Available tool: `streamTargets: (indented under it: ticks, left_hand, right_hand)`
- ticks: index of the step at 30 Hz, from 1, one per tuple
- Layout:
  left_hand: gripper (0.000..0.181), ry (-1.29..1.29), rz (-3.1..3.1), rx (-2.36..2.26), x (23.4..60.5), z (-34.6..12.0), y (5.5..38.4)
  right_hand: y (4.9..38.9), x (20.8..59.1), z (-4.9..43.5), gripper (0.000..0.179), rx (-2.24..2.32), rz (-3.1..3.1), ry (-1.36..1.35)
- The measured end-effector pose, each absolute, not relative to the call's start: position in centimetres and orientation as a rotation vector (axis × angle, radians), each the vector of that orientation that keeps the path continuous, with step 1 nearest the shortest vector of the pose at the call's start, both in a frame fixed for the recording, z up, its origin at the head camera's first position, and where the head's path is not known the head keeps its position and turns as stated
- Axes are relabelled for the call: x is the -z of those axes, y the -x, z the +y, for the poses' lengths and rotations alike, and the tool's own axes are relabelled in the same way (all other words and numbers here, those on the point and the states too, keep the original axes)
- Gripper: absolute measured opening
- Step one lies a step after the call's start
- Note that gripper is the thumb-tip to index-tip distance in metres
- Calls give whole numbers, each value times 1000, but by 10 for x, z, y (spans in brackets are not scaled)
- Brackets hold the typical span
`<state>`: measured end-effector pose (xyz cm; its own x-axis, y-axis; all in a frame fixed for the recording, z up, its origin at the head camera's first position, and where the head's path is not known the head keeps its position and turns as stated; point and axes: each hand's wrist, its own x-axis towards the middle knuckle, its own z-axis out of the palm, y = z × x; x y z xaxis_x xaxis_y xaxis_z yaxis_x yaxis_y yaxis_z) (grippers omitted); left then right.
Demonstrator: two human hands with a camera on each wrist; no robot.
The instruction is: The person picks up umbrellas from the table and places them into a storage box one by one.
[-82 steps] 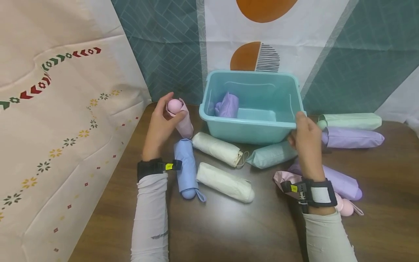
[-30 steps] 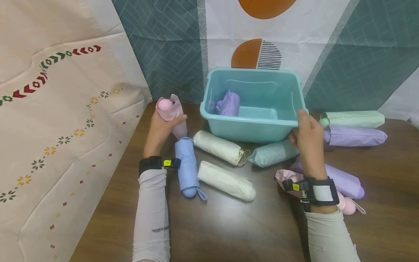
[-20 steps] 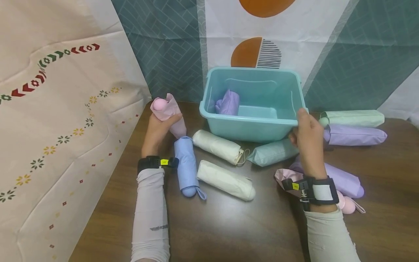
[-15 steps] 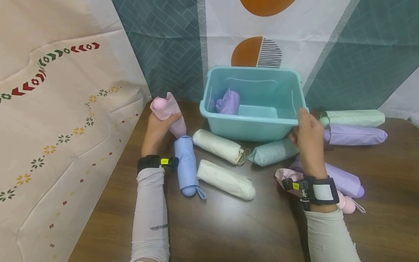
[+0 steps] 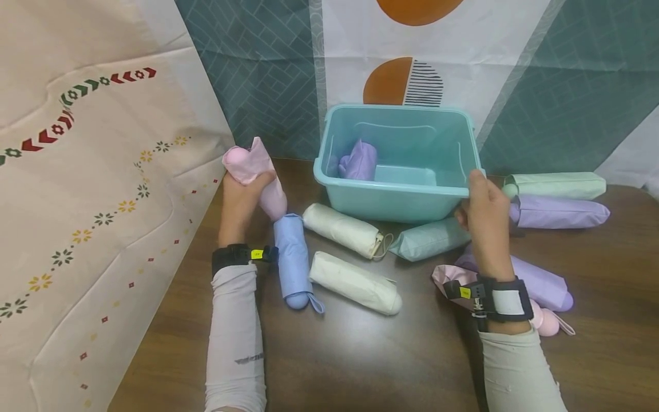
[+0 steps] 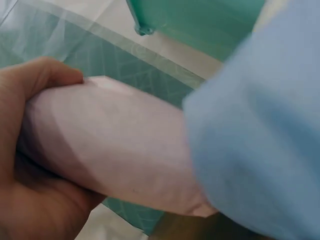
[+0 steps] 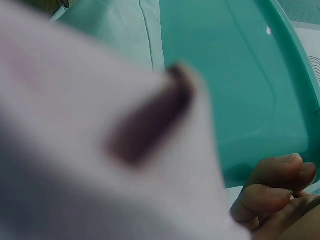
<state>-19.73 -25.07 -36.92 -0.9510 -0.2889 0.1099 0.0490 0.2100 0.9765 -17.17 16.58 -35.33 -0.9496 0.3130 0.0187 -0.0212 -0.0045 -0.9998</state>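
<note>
My left hand (image 5: pixel 242 197) grips a pink folded umbrella (image 5: pixel 270 191) at the table's back left. The umbrella leans left, its round handle end up and its lower end near the blue folded umbrella (image 5: pixel 292 257). In the left wrist view, fingers and thumb wrap round the pink umbrella (image 6: pixel 120 145). My right hand (image 5: pixel 486 214) holds the front right corner of a teal plastic bin (image 5: pixel 396 203), fingers curled at the rim. A purple folded umbrella (image 5: pixel 360 162) rests inside the bin at its left end. A blurred pink umbrella (image 7: pixel 75 110) fills much of the right wrist view.
Two cream umbrellas (image 5: pixel 355 283) and a grey-green umbrella (image 5: pixel 431 240) lie before the bin. Right of it are a mint umbrella (image 5: pixel 558 187) and a purple umbrella (image 5: pixel 561 213). Another purple umbrella (image 5: pixel 540 284) and a pink one (image 5: pixel 544 321) lie around my right wrist. Patterned cloth (image 5: pixel 268 86) hangs behind.
My left hand has closed round the pink umbrella and shifted left with it, tilting its handle end further left. My right hand and the bin stay put.
</note>
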Motion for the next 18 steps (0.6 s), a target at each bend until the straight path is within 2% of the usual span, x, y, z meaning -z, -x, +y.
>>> streamTargets:
  ticks: [13, 18]
  left_hand:
    - [66, -76, -2119, 1835, 345, -231, 190]
    - [56, 12, -2039, 1900, 342, -216, 193]
  right_hand:
    - [172, 353, 165, 50, -2018, -2064, 336]
    - [172, 353, 165, 51, -2010, -2060, 342]
